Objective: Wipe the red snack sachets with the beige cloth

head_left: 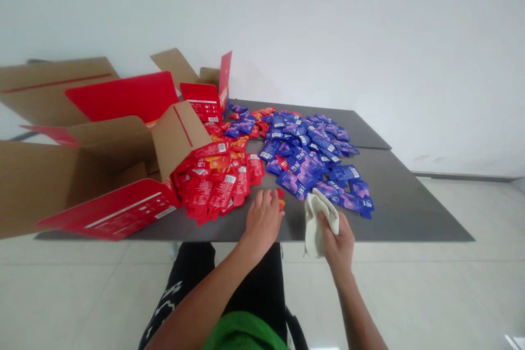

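Observation:
My left hand [262, 219] rests palm down on the dark table [402, 197], fingers stretched flat, its fingertips touching a small red packet [280, 194] at the edge of the red packet pile [217, 178]. My right hand [338, 238] is closed round a crumpled white cloth [318, 219], held at the table's near edge just in front of the purple packet pile [311, 156].
A large open cardboard box [74, 175] with red flaps lies on its side at the left, red packets spilling from it. A second open box [205, 93] stands behind it. Bare table surface lies to the right of the purple pile. White wall behind, pale floor below.

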`<state>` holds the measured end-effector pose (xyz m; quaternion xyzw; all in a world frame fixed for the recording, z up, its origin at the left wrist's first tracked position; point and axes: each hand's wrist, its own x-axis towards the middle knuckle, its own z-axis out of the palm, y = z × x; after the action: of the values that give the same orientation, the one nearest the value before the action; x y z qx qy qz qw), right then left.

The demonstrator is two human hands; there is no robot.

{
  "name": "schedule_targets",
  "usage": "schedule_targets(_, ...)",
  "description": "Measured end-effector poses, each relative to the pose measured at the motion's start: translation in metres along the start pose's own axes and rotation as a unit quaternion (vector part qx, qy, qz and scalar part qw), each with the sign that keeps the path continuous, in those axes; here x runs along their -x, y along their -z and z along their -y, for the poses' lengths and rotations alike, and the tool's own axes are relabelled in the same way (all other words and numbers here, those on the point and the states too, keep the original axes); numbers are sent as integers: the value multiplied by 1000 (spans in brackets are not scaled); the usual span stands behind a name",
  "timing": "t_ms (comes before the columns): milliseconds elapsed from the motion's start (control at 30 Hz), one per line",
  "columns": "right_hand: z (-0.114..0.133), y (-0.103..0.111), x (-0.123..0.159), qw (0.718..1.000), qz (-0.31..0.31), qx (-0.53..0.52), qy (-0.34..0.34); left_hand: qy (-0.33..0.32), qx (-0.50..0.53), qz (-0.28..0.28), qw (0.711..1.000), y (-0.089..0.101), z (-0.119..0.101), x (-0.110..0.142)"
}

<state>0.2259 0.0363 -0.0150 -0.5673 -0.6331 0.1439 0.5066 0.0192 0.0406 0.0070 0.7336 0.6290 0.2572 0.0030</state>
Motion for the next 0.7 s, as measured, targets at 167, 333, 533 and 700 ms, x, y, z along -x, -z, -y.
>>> schedule_targets(167,-11,1,10,999,5,-21,-28,55,23,62,996,-17,6,-24)
schedule_targets(333,-11,-3,8,1000,4,-5,-8,64,74,125,987,-14,26,-44)
schedule_targets(533,-13,-4,9,1000,5,-15,22,39,147,160,975,-1,35,-58)
schedule_targets(700,-15,-3,9,999,2,-19,34,-69,205,55,975,30,19,-42)
